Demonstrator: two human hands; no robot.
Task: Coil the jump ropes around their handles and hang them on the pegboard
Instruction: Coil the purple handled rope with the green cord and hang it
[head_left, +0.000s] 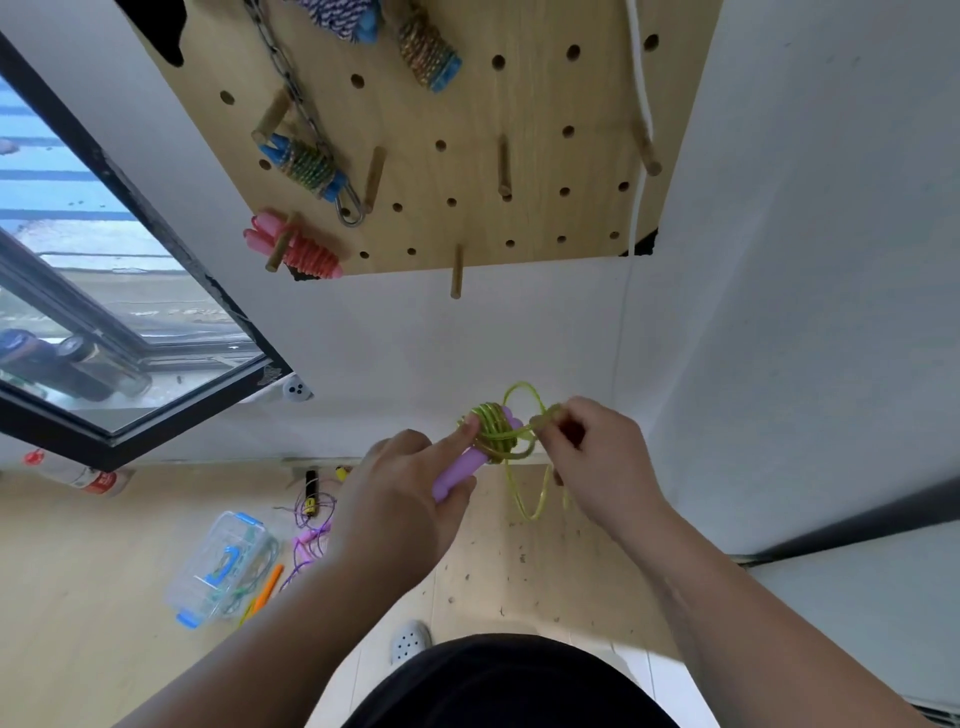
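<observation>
My left hand grips the purple handles of a jump rope, its index finger stretched out and pressing on the coiled yellow-green rope. My right hand pinches the free rope just right of the coil; loose loops hang below and one arcs above. Above on the wall is the wooden pegboard, with a coiled pink rope and two coiled blue-handled ropes hanging on its pegs.
Bare wooden pegs stick out of the board. On the floor lie a clear plastic box, purple rope and orange handles. An open window is at left; a bottle lies below it.
</observation>
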